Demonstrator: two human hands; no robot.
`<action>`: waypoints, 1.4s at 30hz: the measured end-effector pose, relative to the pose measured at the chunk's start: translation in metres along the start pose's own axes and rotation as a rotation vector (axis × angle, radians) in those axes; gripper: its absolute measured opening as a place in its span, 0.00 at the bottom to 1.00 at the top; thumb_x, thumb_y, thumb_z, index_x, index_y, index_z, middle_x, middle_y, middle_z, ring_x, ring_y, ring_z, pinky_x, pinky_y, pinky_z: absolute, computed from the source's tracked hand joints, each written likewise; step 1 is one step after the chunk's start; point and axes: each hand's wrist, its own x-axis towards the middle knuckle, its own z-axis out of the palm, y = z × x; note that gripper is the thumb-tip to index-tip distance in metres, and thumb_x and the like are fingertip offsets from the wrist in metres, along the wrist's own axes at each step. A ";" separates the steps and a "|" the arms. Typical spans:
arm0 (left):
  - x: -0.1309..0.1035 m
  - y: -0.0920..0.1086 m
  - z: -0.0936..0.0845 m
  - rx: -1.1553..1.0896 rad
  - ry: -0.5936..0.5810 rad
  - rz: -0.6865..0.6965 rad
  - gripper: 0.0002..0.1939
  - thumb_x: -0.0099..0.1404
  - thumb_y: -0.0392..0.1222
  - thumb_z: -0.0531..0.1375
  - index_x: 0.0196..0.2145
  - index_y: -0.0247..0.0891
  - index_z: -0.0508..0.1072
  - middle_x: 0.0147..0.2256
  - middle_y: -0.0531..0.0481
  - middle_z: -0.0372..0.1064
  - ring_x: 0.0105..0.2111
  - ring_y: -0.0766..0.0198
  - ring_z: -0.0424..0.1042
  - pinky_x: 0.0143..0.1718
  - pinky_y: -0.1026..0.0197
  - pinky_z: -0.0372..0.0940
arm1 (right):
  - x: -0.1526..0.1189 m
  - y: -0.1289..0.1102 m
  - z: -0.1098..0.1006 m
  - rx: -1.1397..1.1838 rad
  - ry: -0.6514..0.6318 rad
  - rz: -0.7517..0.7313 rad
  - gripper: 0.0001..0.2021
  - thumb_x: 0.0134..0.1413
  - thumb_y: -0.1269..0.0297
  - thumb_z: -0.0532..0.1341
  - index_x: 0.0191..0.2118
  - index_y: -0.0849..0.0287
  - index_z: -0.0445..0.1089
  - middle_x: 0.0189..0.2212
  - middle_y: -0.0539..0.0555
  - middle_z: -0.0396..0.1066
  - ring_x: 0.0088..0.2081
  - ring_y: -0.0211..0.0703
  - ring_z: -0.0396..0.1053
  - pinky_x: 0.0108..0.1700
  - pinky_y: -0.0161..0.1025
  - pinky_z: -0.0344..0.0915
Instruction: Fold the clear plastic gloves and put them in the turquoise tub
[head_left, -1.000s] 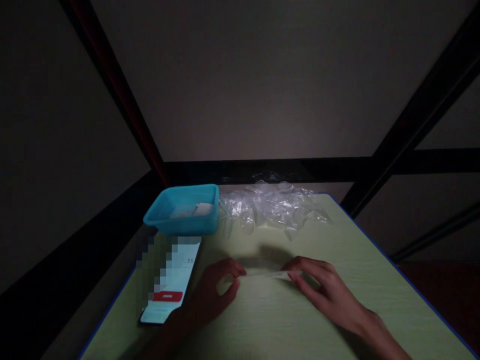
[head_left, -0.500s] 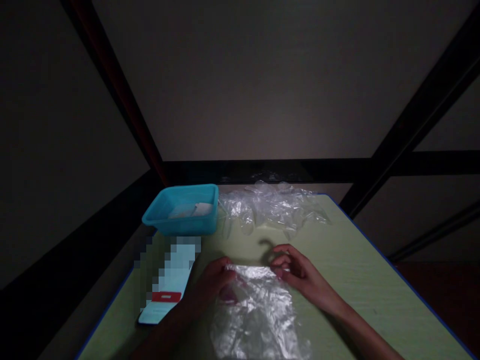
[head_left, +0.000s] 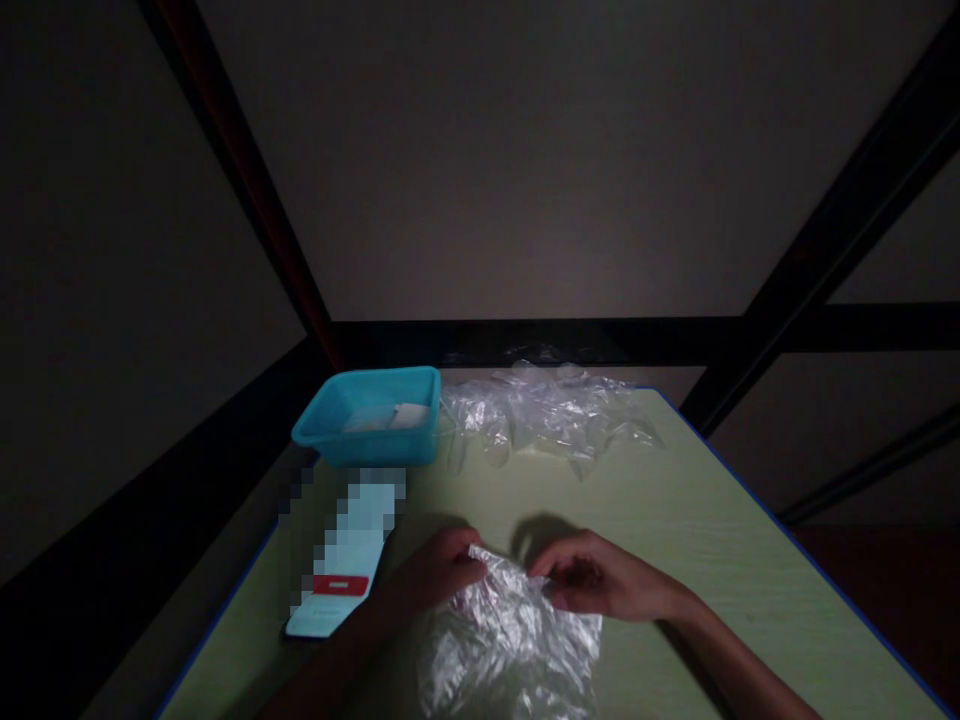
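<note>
Dim walls [head_left: 525,180] surround the table [head_left: 720,540], where the plastic [head_left: 517,640], straight-edged a moment ago, now lies crumpled at the near side, left hand [head_left: 442,572] pinching its top corner, right hand [head_left: 611,580] its other side, leaving it less spread.

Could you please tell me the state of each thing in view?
Plastic film: crinkled, partly spread out
Left hand: pinching the film's upper left corner
Right hand: fingers curled at the film's upper right; grip unclear
Phone: screen lit, partly pixelated
Blue basket: upright, open-topped, holding pale items
Clear plastic pile: rumpled
</note>
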 end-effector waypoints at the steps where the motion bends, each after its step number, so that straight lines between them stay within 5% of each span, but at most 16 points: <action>1: -0.002 0.002 0.001 0.007 -0.022 -0.002 0.03 0.46 0.38 0.55 0.22 0.37 0.64 0.19 0.59 0.58 0.22 0.67 0.62 0.21 0.67 0.55 | 0.000 -0.001 0.002 -0.017 -0.021 -0.004 0.10 0.46 0.71 0.61 0.38 0.61 0.71 0.27 0.49 0.67 0.26 0.32 0.61 0.26 0.31 0.57; 8: -0.001 -0.001 0.004 -0.007 -0.050 0.049 0.09 0.52 0.46 0.55 0.26 0.38 0.63 0.21 0.58 0.59 0.21 0.67 0.63 0.21 0.66 0.59 | 0.002 0.006 0.009 0.005 -0.051 0.110 0.13 0.43 0.74 0.60 0.37 0.62 0.74 0.20 0.46 0.64 0.20 0.30 0.57 0.22 0.29 0.54; 17: 0.011 -0.012 -0.011 0.020 0.301 0.137 0.19 0.58 0.51 0.49 0.44 0.39 0.55 0.31 0.51 0.67 0.23 0.63 0.69 0.21 0.63 0.62 | -0.001 0.014 -0.017 0.300 0.358 0.279 0.13 0.40 0.66 0.64 0.37 0.60 0.74 0.24 0.48 0.70 0.27 0.36 0.70 0.28 0.32 0.65; 22: -0.002 -0.006 -0.007 0.349 0.542 0.496 0.11 0.58 0.38 0.52 0.40 0.39 0.65 0.40 0.45 0.68 0.39 0.57 0.70 0.35 0.56 0.66 | -0.003 0.010 -0.017 0.385 0.394 0.318 0.16 0.39 0.62 0.65 0.39 0.59 0.73 0.39 0.53 0.72 0.29 0.35 0.71 0.29 0.33 0.66; 24: -0.007 -0.004 -0.001 0.418 0.458 0.577 0.09 0.59 0.36 0.51 0.36 0.39 0.67 0.37 0.46 0.70 0.38 0.59 0.70 0.35 0.58 0.66 | -0.005 0.008 -0.017 0.372 0.381 0.323 0.17 0.41 0.61 0.65 0.41 0.58 0.72 0.42 0.54 0.71 0.30 0.36 0.71 0.31 0.35 0.68; 29: -0.008 -0.007 0.011 0.371 0.269 0.529 0.09 0.61 0.35 0.49 0.33 0.39 0.68 0.32 0.48 0.73 0.33 0.63 0.72 0.32 0.64 0.66 | -0.009 0.005 -0.023 0.319 0.362 0.315 0.17 0.46 0.58 0.63 0.42 0.59 0.70 0.38 0.53 0.70 0.30 0.35 0.70 0.31 0.35 0.68; 35: -0.002 -0.015 0.012 0.385 0.231 0.491 0.10 0.58 0.31 0.49 0.32 0.38 0.68 0.31 0.49 0.73 0.31 0.62 0.72 0.33 0.62 0.65 | -0.013 0.011 -0.033 0.207 0.258 0.210 0.14 0.48 0.58 0.62 0.40 0.61 0.71 0.32 0.52 0.69 0.29 0.36 0.68 0.34 0.38 0.67; 42: 0.001 -0.013 0.012 0.383 0.234 0.474 0.09 0.58 0.32 0.49 0.30 0.38 0.68 0.31 0.49 0.73 0.32 0.62 0.72 0.34 0.62 0.64 | -0.010 0.004 -0.026 -0.346 0.260 -0.005 0.09 0.55 0.63 0.57 0.35 0.61 0.72 0.32 0.55 0.68 0.34 0.41 0.67 0.38 0.40 0.66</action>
